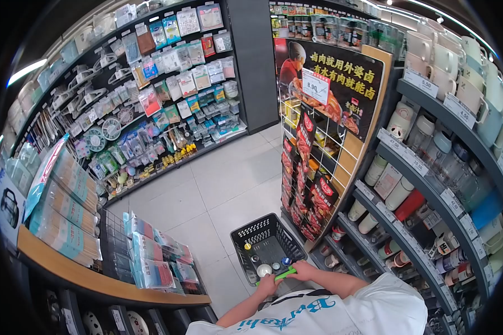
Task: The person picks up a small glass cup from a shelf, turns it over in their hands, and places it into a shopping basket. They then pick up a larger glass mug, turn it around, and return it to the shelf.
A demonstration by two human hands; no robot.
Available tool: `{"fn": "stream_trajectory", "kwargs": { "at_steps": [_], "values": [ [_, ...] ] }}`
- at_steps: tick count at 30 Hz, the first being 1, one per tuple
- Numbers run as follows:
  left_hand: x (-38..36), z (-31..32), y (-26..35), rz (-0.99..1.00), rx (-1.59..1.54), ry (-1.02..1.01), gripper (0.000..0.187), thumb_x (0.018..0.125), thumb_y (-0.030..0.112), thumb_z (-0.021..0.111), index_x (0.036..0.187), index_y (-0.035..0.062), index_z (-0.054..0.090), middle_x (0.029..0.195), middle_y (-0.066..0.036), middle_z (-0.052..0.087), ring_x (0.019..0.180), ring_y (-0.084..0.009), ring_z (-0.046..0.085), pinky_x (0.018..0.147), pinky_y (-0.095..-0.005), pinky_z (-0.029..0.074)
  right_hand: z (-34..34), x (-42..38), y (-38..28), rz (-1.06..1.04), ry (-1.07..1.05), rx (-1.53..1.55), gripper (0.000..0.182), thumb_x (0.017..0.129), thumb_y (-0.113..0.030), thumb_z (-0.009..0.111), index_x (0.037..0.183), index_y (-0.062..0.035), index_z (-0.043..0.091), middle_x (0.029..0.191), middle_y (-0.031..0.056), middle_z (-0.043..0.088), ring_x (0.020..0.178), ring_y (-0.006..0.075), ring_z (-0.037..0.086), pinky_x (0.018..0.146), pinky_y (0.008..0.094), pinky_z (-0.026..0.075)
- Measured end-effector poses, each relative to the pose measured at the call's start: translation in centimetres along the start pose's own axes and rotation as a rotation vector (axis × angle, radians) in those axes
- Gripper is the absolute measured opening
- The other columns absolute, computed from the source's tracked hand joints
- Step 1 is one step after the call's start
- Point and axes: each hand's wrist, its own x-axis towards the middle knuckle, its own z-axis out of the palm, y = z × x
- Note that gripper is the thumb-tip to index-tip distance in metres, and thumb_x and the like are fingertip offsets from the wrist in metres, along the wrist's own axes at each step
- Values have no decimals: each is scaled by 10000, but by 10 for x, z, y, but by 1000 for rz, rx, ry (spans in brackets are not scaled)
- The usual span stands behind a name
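Both of my hands are closed around the bright green handle (285, 273) of a dark grey shopping basket (239, 237). My left hand (269, 285) wraps the handle's left end, and my right hand (304, 271) grips its right end. Inside the basket, near the handle, lie a white round item (264, 271) and a small blue-topped item (286, 261). A small yellow item (247, 245) sits by the basket's left wall. The exact kinds of these items are too small to tell.
Shelves of mugs (418, 47) and bottles rise close on the right. Ahead, a wire rack (289, 114) hangs with red packets (322, 195). Packaged goods (151, 259) stand on the left display. The tiled floor (193, 206) runs toward a wall of hanging goods (187, 84).
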Motion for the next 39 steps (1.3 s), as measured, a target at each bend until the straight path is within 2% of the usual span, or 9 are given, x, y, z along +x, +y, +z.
{"fn": "stream_trajectory", "kwargs": {
  "at_steps": [2, 3, 8, 15, 16, 25, 33, 36, 39],
  "values": [
    [11, 5, -4, 3, -26, 138, 527, 848, 529, 595, 1047, 42, 633, 995, -243, 605, 901, -426, 600, 790, -492, 488, -8, 7, 3, -23, 55, -28, 709, 846, -616, 541, 1059, 56, 611, 1104, 258, 606, 1057, 398, 573, 938, 470, 431],
    [-28, 1, -10, -42, 36, 117, 527, 848, 529, 595, 1047, 42, 633, 995, -243, 605, 901, -426, 600, 790, -492, 488, 21, -3, -14, -65, 56, 39, 709, 846, -616, 541, 1059, 56, 611, 1104, 258, 606, 1057, 398, 573, 938, 470, 431],
    [-29, 18, 13, -117, -17, 148, 524, 841, 519, 610, 1020, 29, 645, 967, -247, 608, 908, -417, 596, 803, -478, 484, 8, -20, 8, -117, 47, 50, 619, 859, -586, 543, 1007, 10, 622, 1024, 218, 645, 981, 384, 611, 861, 488, 475],
    [-59, 1, 67, -223, -80, 85, 485, 848, 453, 631, 1010, -4, 636, 1012, -241, 622, 961, -405, 592, 848, -448, 475, 9, -54, 6, -116, 19, -18, 610, 854, -599, 544, 1021, -18, 628, 1026, 186, 658, 983, 364, 634, 839, 478, 510],
    [-65, 6, 66, -231, -62, 89, 485, 847, 457, 631, 1018, 3, 637, 1014, -240, 624, 967, -402, 592, 849, -448, 474, 13, -62, 3, -129, 79, -17, 591, 854, -595, 548, 992, -26, 630, 1033, 177, 660, 969, 364, 641, 830, 471, 518],
    [-115, 56, 97, -334, -36, 145, 515, 843, 503, 622, 1088, 50, 636, 1021, -212, 646, 988, -384, 600, 844, -446, 485, 36, -110, 17, -140, -35, 17, 594, 858, -582, 549, 1052, -25, 615, 1056, 179, 645, 982, 360, 630, 827, 468, 513],
    [-140, 45, 111, -305, -59, 17, 484, 885, 480, 576, 1138, 68, 606, 1017, -217, 652, 973, -388, 618, 829, -459, 487, 53, -140, 25, -97, 9, 75, 587, 857, -590, 541, 1101, -60, 607, 1092, 179, 625, 1040, 361, 598, 872, 474, 488],
    [-153, 56, 97, -226, -94, 15, 444, 906, 453, 554, 1147, 83, 599, 1025, -210, 652, 969, -394, 617, 826, -461, 487, 75, -147, 29, -62, 106, 102, 563, 838, -573, 577, 1119, -87, 607, 1153, 177, 562, 1144, 350, 510, 947, 469, 437],
    [-163, 72, 92, -152, -119, 57, 409, 916, 433, 540, 1125, 87, 603, 1027, -196, 654, 960, -401, 612, 810, -465, 488, 92, -164, 26, -51, 283, 167, 502, 821, -508, 637, 1032, -52, 626, 1068, 190, 570, 1045, 366, 542, 899, 450, 449]
  ]
}}
